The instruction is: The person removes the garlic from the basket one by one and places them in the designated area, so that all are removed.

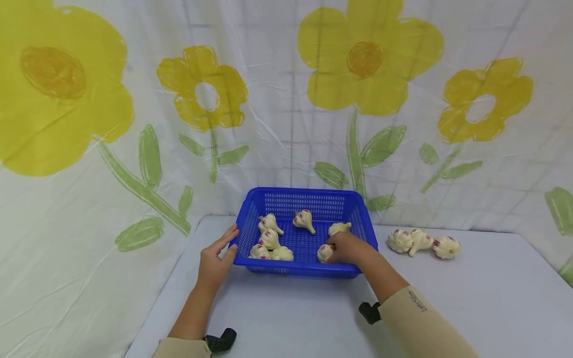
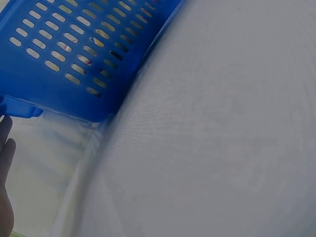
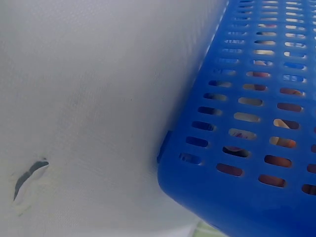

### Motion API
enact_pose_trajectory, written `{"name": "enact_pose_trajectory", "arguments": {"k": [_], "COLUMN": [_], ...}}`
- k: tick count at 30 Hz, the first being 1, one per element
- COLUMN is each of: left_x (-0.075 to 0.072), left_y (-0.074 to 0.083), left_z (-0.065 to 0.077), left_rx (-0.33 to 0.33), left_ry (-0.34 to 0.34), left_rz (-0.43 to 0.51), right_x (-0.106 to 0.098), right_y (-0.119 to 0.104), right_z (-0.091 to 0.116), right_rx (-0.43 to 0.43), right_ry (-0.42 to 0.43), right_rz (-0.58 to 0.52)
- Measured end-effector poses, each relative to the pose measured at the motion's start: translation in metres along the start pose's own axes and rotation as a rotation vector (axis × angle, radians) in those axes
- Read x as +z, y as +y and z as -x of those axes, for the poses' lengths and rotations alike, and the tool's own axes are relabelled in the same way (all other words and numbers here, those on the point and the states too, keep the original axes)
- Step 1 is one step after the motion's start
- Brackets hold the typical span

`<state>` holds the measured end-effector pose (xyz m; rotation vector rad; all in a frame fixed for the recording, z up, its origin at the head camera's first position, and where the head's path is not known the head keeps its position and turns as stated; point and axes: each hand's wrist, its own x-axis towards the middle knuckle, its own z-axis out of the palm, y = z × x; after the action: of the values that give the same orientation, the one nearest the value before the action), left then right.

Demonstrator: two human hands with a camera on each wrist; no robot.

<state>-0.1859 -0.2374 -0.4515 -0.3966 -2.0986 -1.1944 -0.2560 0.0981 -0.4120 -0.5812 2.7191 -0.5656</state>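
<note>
A blue plastic basket [image 1: 309, 268] with slotted walls holds several white garlic bulbs [image 1: 269, 239] with purple patches, grouped at its left side. Another garlic bulb [image 1: 304, 221] lies toward the back, stem pointing to the front right. My right hand [image 1: 351, 247] reaches over the front right rim and grips a garlic bulb [image 1: 325, 253] low in the basket. Just behind that hand is one more bulb [image 1: 338, 228]. Along the left rim, my left hand [image 1: 214, 263] rests with straight fingers against the edge; its fingers [image 2: 6, 153] show beside the rim in the left wrist view.
Three garlic bulbs [image 1: 421, 242] lie close together on the white-covered table [image 1: 488, 288], right of the basket. Behind the table hangs a white curtain [image 1: 268, 149] printed with yellow flowers. In the right wrist view, the basket wall [image 3: 237, 197] hides most of what is inside.
</note>
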Motion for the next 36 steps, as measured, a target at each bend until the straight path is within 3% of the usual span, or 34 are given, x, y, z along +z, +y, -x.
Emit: {"name": "enact_pose_trajectory", "arguments": {"k": [6,15,22,26,32,36], "left_x": [0.002,0.000,0.002,0.003,-0.003,-0.004], "left_y": [-0.023,-0.023,-0.024,-0.018,0.013,0.020], "left_z": [0.003,0.004,0.004,0.003,-0.002,-0.002], "left_rx": [-0.013,-0.064,-0.065,-0.068,-0.051,-0.048], "left_ry": [-0.017,-0.056,-0.041,-0.037,-0.028,-0.014], "left_rz": [-0.021,-0.015,-0.026,-0.025,-0.012,0.001], "right_x": [0.000,0.000,0.001,0.001,0.001,-0.001], "right_y": [-0.001,0.000,0.001,0.000,-0.002,-0.003], "right_z": [-0.002,-0.004,-0.004,-0.003,-0.001,0.002], "right_rx": [0.035,-0.001,0.018,0.043,0.058,0.054], "right_ry": [-0.020,-0.001,-0.010,-0.025,-0.043,-0.043], "right_rz": [0.015,0.049,0.056,0.060,0.073,0.049]}}
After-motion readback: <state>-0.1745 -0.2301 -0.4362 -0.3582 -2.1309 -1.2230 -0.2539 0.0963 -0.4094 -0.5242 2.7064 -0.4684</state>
